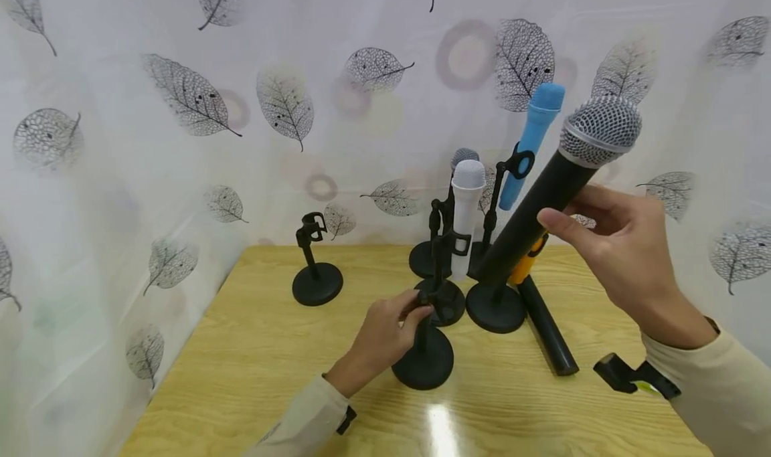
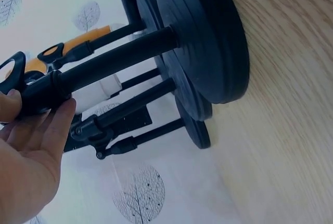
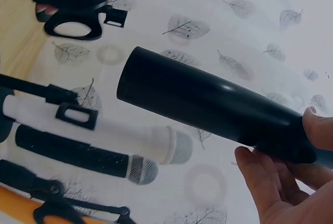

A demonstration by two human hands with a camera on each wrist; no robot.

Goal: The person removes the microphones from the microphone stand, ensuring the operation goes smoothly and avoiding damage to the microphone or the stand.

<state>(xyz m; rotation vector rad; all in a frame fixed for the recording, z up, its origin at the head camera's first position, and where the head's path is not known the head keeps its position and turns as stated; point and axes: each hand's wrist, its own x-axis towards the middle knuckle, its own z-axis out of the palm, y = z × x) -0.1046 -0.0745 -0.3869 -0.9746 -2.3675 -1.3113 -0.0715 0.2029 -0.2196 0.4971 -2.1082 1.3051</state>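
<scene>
At the right of the head view, the right hand (image 1: 629,249) grasps a black microphone (image 1: 533,206) by its handle between thumb and fingers; it tilts with its silver mesh head toward the upper right. At lower centre, the fingers of the left hand (image 1: 382,336) pinch the upper part of a black stand (image 1: 423,364), whose round base rests on the tabletop (image 1: 241,363). In the right wrist view, the microphone's lower end is apart from that stand's clip. Behind, right of centre, stands hold a white microphone (image 1: 468,199) and a tilted blue microphone (image 1: 535,132). An orange microphone (image 1: 525,264) is partly hidden near a black cylinder (image 1: 548,326) at lower right. Another stand (image 1: 317,284) sits left of centre.
</scene>
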